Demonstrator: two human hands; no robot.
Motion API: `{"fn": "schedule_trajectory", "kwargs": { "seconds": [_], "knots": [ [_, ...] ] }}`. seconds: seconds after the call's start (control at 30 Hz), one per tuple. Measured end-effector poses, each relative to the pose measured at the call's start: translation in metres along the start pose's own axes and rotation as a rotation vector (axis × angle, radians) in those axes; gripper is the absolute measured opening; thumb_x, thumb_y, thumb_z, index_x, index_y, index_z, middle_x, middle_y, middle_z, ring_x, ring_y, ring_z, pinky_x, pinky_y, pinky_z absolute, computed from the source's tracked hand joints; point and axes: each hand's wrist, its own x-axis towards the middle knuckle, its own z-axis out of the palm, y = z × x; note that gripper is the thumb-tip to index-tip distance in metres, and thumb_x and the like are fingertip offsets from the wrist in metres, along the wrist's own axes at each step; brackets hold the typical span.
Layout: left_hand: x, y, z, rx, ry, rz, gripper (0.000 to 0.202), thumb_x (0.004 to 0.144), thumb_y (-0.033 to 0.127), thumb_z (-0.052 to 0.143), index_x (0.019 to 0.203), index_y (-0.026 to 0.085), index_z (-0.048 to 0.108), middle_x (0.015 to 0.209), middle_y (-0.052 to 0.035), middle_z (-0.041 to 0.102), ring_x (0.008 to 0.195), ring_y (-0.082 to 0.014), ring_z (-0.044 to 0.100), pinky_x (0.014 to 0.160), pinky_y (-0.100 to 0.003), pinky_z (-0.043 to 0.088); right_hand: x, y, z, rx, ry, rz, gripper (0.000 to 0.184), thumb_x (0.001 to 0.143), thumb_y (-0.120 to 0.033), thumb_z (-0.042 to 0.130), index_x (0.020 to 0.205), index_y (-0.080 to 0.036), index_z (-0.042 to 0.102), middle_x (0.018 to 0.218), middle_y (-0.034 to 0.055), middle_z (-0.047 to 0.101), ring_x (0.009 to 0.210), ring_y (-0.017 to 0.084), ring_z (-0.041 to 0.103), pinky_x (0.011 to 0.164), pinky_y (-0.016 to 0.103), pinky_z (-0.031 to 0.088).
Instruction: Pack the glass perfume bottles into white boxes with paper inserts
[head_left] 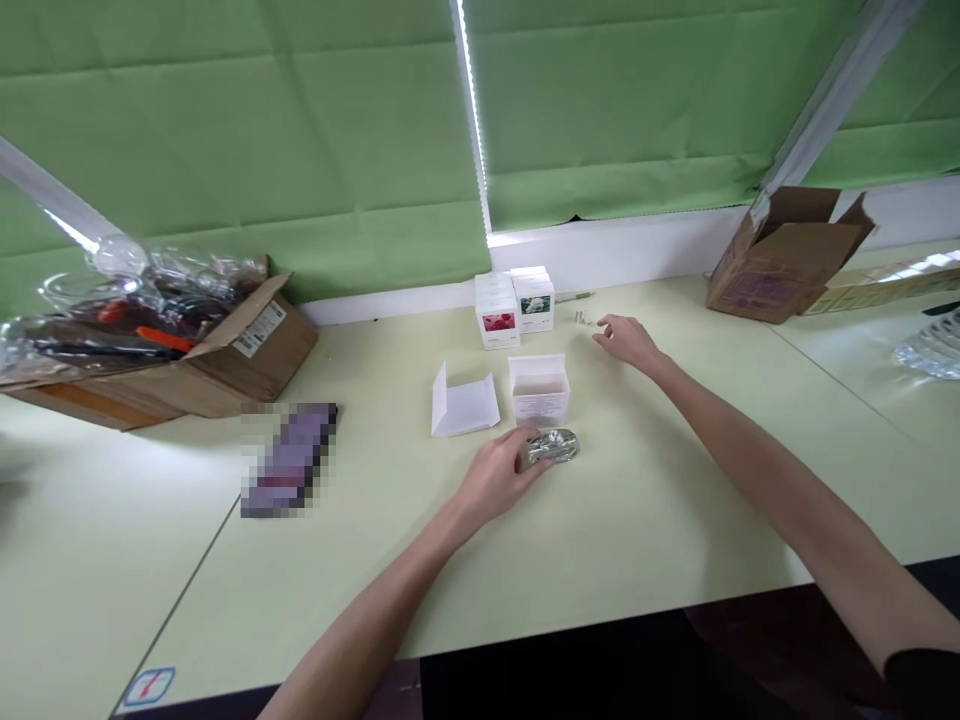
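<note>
On the table my left hand [504,470] has its thumb and fingers around the near side of a shiny, clear bundle [556,445], perhaps plastic- or foil-wrapped; its exact kind does not show. Just beyond it stands an open white box [541,400], its flap raised. A folded white card [466,407] lies to the left of that box. My right hand [626,340] reaches far out, fingers slightly apart, beside some small white pieces [581,317]. Nothing shows between its fingers. Two rows of white boxes with flower pictures [499,315] stand at the back.
To the left is a cardboard box [255,350] heaped with plastic-wrapped items. A purple object [292,460], partly pixelated, lies before it. Another open cardboard box [784,255] stands at the back right, near a clear ribbed object [934,345]. A pen-like stick [576,297] lies by the wall.
</note>
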Motion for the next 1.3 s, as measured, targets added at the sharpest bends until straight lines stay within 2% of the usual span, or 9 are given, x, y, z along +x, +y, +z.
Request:
{"fn": "schedule_trajectory", "kwargs": {
  "seconds": [0.17, 0.37, 0.5, 0.6, 0.7, 0.8, 0.93, 1.07, 1.3],
  "knots": [
    [0.001, -0.002, 0.0, -0.057, -0.019, 0.013, 0.033, 0.091, 0.042, 0.063, 0.118, 0.023, 0.062, 0.083, -0.0004, 0.069, 0.068, -0.0182, 0.062, 0.065, -0.03, 0.046, 0.039, -0.011, 0.024, -0.04, 0.098, 0.115, 0.037, 0.093, -0.027, 0.056, 0.125, -0.01, 0.065, 0.125, 0.021, 0.068, 0.117, 0.031, 0.062, 0.092, 0.036, 0.046],
    [0.001, -0.002, 0.0, -0.074, -0.023, 0.029, 0.033, 0.091, 0.041, 0.064, 0.117, 0.022, 0.063, 0.081, 0.0, 0.068, 0.068, -0.018, 0.061, 0.065, -0.03, 0.045, 0.04, -0.017, 0.026, -0.025, 0.127, 0.116, 0.026, 0.095, -0.024, 0.053, 0.101, -0.012, 0.075, 0.117, 0.0199, 0.071, 0.109, 0.028, 0.065, 0.088, 0.034, 0.047],
    [0.002, -0.001, -0.001, -0.069, -0.015, 0.033, 0.031, 0.091, 0.041, 0.063, 0.116, 0.023, 0.064, 0.08, 0.0004, 0.068, 0.068, -0.0176, 0.061, 0.064, -0.029, 0.045, 0.017, -0.018, 0.0, 0.067, 0.119, 0.038, 0.022, 0.093, -0.024, 0.057, 0.095, -0.013, 0.076, 0.103, 0.0135, 0.076, 0.099, 0.024, 0.068, 0.084, 0.032, 0.05],
    [0.002, -0.001, -0.001, -0.076, -0.007, 0.04, 0.031, 0.09, 0.04, 0.064, 0.116, 0.023, 0.064, 0.077, 0.0008, 0.066, 0.067, -0.0174, 0.061, 0.064, -0.029, 0.044, -0.02, -0.028, -0.034, 0.193, 0.085, -0.05, 0.025, 0.094, -0.032, 0.059, 0.102, -0.016, 0.075, 0.091, 0.0074, 0.077, 0.075, 0.017, 0.069, 0.072, 0.029, 0.053],
    [0.002, 0.0, 0.0, -0.083, -0.004, 0.034, 0.033, 0.09, 0.038, 0.064, 0.119, 0.023, 0.064, 0.072, 0.002, 0.063, 0.064, -0.0169, 0.058, 0.062, -0.028, 0.042, -0.069, -0.05, -0.071, 0.458, -0.017, -0.277, 0.022, 0.088, -0.036, 0.067, 0.096, -0.018, 0.076, 0.086, 0.0057, 0.076, 0.066, 0.016, 0.066, 0.066, 0.03, 0.053],
    [0.002, 0.0, 0.001, -0.11, -0.01, 0.005, 0.036, 0.088, 0.039, 0.064, 0.12, 0.022, 0.064, 0.068, 0.0023, 0.06, 0.061, -0.0158, 0.055, 0.058, -0.027, 0.039, -0.112, -0.077, -0.091, 0.422, -0.177, -0.539, 0.02, 0.089, -0.035, 0.065, 0.098, -0.02, 0.077, 0.091, 0.0051, 0.076, 0.074, 0.017, 0.066, 0.067, 0.03, 0.05],
    [0.003, 0.002, -0.001, -0.147, -0.025, -0.008, 0.035, 0.087, 0.04, 0.064, 0.117, 0.021, 0.066, 0.069, 0.002, 0.059, 0.059, -0.0146, 0.051, 0.056, -0.026, 0.038, -0.133, -0.101, -0.08, 0.261, -0.303, -0.738, 0.024, 0.095, -0.023, 0.053, 0.097, -0.02, 0.076, 0.096, 0.0063, 0.076, 0.082, 0.02, 0.067, 0.072, 0.032, 0.047],
    [0.004, 0.002, -0.002, -0.151, -0.032, 0.005, 0.032, 0.087, 0.04, 0.063, 0.113, 0.021, 0.067, 0.074, 0.0011, 0.063, 0.06, -0.0138, 0.051, 0.057, -0.026, 0.038, -0.13, -0.105, -0.062, 0.202, -0.374, -0.747, 0.025, 0.094, -0.018, 0.052, 0.087, -0.022, 0.076, 0.088, 0.0049, 0.074, 0.075, 0.019, 0.065, 0.068, 0.031, 0.044],
    [0.005, 0.001, -0.001, -0.152, -0.032, 0.025, 0.031, 0.088, 0.04, 0.063, 0.113, 0.021, 0.068, 0.079, 0.0001, 0.066, 0.062, -0.0134, 0.052, 0.058, -0.026, 0.039, -0.131, -0.103, -0.067, 0.192, -0.409, -0.763, 0.026, 0.094, -0.016, 0.051, 0.085, -0.021, 0.075, 0.091, 0.0049, 0.074, 0.079, 0.019, 0.065, 0.069, 0.031, 0.042]
  ]
}}
